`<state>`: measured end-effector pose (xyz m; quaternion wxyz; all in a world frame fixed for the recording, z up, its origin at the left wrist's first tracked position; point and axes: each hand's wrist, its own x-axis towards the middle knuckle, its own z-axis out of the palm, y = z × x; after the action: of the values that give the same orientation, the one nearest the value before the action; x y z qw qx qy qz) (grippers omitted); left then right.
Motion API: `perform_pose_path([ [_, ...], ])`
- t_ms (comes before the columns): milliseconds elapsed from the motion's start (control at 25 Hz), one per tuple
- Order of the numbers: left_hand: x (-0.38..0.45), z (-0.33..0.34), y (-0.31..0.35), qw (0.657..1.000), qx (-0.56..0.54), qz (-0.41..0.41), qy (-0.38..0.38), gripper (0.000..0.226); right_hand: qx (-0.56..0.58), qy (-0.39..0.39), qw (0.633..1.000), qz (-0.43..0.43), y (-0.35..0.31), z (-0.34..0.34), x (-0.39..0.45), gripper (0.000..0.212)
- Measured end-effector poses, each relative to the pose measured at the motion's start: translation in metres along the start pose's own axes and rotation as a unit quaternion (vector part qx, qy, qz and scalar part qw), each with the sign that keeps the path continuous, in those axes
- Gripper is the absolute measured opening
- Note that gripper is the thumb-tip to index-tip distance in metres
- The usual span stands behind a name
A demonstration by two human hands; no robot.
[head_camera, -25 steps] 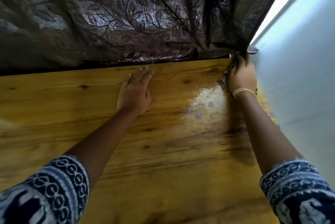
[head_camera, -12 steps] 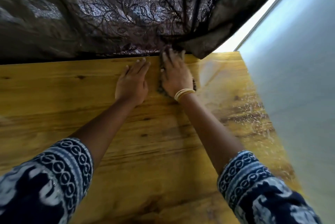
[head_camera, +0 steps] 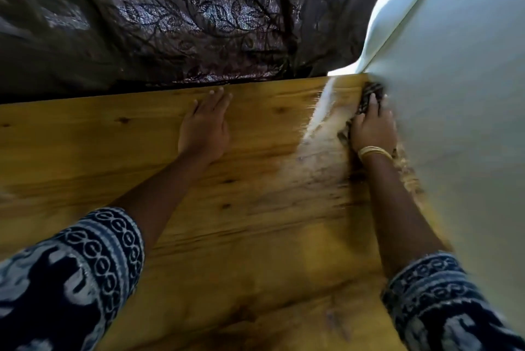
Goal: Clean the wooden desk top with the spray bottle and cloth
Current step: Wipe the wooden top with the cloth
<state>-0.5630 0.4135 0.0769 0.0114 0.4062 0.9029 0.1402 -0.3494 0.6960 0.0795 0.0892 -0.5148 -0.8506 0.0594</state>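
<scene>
The wooden desk top (head_camera: 241, 237) fills the lower view, with a wet, shiny streak near its far right corner. My right hand (head_camera: 372, 129) presses a dark patterned cloth (head_camera: 369, 95) flat onto the desk in that corner, right against the wall; most of the cloth is hidden under the hand. My left hand (head_camera: 206, 126) rests flat on the wood near the desk's far edge, fingers straight and holding nothing. No spray bottle is in view.
A dark curtain with a leaf pattern (head_camera: 184, 18) hangs along the desk's far edge. A pale wall (head_camera: 454, 95) runs along the desk's right side, close to my right arm.
My right hand has swept the cloth from beside my left hand back rightwards into the far right corner by the wall. My left hand has stayed flat in place.
</scene>
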Motion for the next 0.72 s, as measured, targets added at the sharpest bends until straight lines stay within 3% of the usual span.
perform_pose_path([
  [120,0.002,0.0,0.002,1.0,-0.007,-0.004,0.004,0.059,0.011,0.011,1.0,0.024,-0.057,0.003,-0.021,0.062],
  [280,0.003,0.0,0.002,1.0,-0.005,-0.003,-0.005,0.059,0.02,-0.034,0.973,-0.226,-0.132,0.011,-0.092,0.062],
  [360,-0.002,-0.003,0.004,1.0,-0.007,-0.019,0.002,0.058,0.022,-0.074,0.935,-0.346,-0.134,0.012,-0.132,0.061],
  [440,-0.011,-0.009,0.01,0.999,-0.009,-0.042,0.025,0.053,0.018,-0.096,0.907,-0.408,-0.111,0.004,-0.132,0.061],
  [520,-0.025,-0.015,0.016,0.997,-0.036,-0.05,0.047,0.049,-0.012,-0.074,0.929,-0.363,-0.079,-0.007,-0.1,0.062],
  [640,-0.063,-0.016,0.023,0.995,-0.077,-0.031,0.051,0.047,-0.017,-0.047,0.988,-0.145,0.001,-0.022,-0.063,0.061],
  [720,-0.094,-0.015,0.021,0.997,-0.072,-0.016,0.029,0.048,-0.009,-0.027,0.997,-0.078,0.053,-0.029,-0.078,0.061],
])
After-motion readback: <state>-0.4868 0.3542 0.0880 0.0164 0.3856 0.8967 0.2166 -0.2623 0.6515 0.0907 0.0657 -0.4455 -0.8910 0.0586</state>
